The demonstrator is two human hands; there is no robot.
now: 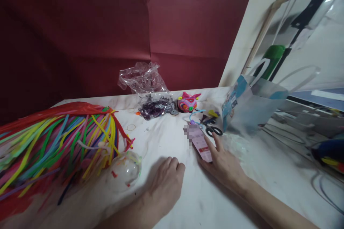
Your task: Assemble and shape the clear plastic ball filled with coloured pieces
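A white table (172, 200) stood before a dark red backdrop (80, 43). The right hand (224, 162) lay open, fingers on a pink phone (200, 143); the left hand (165, 182) rested curled shut, holding nothing, beside a clear balloon (125, 171). The heap of long coloured balloons (53, 143) looked mostly unused; one small pink figure (187, 102) sat finished by the scissors (213, 129).
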